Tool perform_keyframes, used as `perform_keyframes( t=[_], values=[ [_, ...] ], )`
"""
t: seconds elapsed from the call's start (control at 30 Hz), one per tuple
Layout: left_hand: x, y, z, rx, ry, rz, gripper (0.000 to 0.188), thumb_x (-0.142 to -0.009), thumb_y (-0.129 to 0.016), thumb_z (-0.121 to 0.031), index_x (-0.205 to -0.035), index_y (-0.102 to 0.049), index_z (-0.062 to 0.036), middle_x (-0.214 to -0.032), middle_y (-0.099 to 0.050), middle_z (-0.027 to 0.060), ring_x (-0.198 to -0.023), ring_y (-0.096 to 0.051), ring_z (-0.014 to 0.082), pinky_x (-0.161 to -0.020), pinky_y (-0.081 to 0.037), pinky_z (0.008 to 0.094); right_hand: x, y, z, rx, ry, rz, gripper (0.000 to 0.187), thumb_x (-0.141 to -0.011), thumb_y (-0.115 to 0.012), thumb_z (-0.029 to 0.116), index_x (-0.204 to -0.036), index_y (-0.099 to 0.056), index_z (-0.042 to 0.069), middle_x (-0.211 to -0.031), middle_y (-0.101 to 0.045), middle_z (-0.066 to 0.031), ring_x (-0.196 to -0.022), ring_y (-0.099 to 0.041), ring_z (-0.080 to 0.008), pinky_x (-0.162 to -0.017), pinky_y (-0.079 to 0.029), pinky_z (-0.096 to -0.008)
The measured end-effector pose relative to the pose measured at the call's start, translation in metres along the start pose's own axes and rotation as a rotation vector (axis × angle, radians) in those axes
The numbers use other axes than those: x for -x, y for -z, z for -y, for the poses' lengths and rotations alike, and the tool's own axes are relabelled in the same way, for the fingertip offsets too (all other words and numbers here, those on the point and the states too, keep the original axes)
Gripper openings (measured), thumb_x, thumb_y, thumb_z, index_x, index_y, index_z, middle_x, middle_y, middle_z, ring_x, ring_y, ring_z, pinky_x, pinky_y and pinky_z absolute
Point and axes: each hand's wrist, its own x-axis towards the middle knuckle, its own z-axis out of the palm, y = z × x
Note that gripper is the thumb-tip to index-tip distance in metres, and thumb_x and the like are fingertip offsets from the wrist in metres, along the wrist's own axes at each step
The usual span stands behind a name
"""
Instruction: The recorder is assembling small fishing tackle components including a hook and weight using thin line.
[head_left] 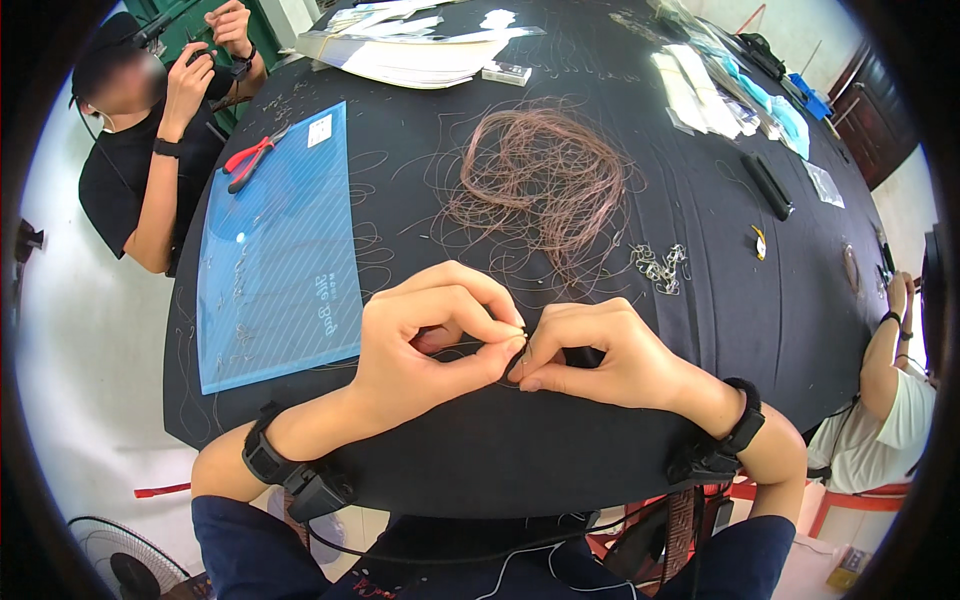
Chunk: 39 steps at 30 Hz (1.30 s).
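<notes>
Fingertips (511, 346) of left hand (405, 335) pinch tight on tiny item (524, 339), too small to tell, above near side of black table (480, 460). Right hand (615, 355) pinched narrow just beside; its hold unclear. Tangled brown line (545, 190) beyond hands, metal hooks (660, 268) near it, blue bag (280, 270) bearing red pliers (250, 163) at left.

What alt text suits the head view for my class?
The person's bare left hand and right hand pinch something too small to identify above a black-covered table. Beyond lies a loose tangle of thin brown strands beside small silvery metal pieces; red-handled pliers lie on a flat blue plastic bag.
</notes>
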Motion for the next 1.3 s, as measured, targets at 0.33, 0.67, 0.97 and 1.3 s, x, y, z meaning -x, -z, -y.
perform_keyframes(
  t=[0.33,0.67,0.97,1.3],
  values=[
    [-0.0011,0.0015,-0.0027,-0.088,-0.047,-0.013,0.014,-0.072,-0.076,0.004,-0.078,-0.070,-0.0067,-0.093,-0.067,0.0001,-0.051,-0.033,-0.0025,-0.044,-0.024,0.0163,0.0005,0.0011,-0.0021,0.077,0.275,-0.052,0.011,-0.077,-0.074,0.002,-0.087,-0.069,0.004,-0.078,-0.065,-0.0060,-0.069,-0.059,-0.0199,-0.062,-0.047,-0.0321],
    [-0.0025,0.0000,-0.0063,-0.116,-0.057,0.057,0.013,-0.072,-0.076,0.006,-0.078,-0.069,-0.0045,-0.092,-0.068,0.0021,-0.059,-0.051,0.0018,-0.046,-0.035,0.0172,0.0021,0.0030,-0.0002,0.201,0.408,-0.139,0.014,-0.076,-0.073,0.002,-0.087,-0.065,0.003,-0.075,-0.060,-0.0069,-0.065,-0.057,-0.0227,-0.058,-0.046,-0.0337],
    [-0.0035,-0.0026,-0.0036,-0.061,-0.116,0.147,0.014,-0.068,-0.076,0.008,-0.077,-0.070,-0.0016,-0.088,-0.068,0.0073,-0.072,-0.066,0.0131,-0.059,-0.052,0.0212,0.0007,0.0062,-0.0027,0.280,0.372,-0.329,0.012,-0.077,-0.070,-0.002,-0.086,-0.064,0.003,-0.075,-0.061,-0.0070,-0.059,-0.055,-0.0203,-0.053,-0.043,-0.0296],
    [-0.0048,-0.0020,-0.0068,-0.015,-0.198,0.198,0.018,-0.065,-0.080,0.006,-0.077,-0.073,-0.0057,-0.085,-0.070,0.0068,-0.072,-0.066,0.0139,-0.059,-0.050,0.0232,0.0021,0.0035,0.0014,0.278,0.057,-0.262,0.005,-0.083,-0.067,0.001,-0.087,-0.064,0.004,-0.077,-0.062,-0.0072,-0.058,-0.055,-0.0174,-0.053,-0.043,-0.0290]
  ],
)
